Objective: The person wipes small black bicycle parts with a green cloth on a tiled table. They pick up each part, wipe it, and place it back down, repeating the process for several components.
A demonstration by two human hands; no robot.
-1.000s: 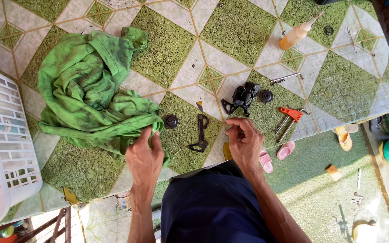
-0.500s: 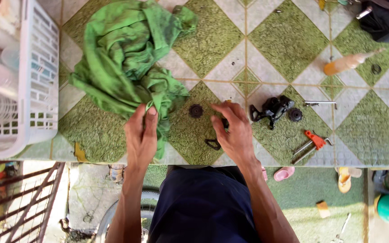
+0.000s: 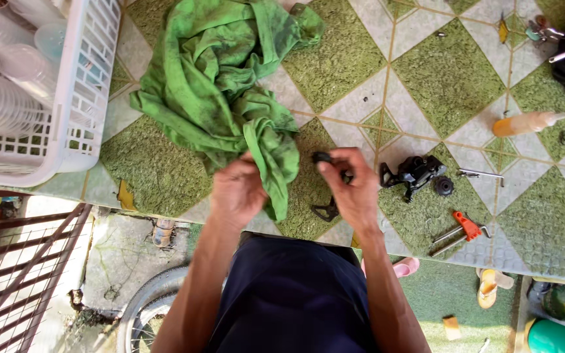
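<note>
Hands first: our left hand grips the green rag at the table's near edge, our right hand pinches a small black part. Wiping seems underway; next, we judge, rag must meet part. Beyond lies a black derailleur.

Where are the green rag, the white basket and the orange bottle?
Rag [image 3: 220, 85], head view, middle of the crumpled cloth.
Basket [image 3: 76, 98], head view, its lattice side wall.
Bottle [image 3: 524, 123], head view, middle of its body.

A white plastic basket of clear cups, an orange bottle, red-handled pliers.
</note>
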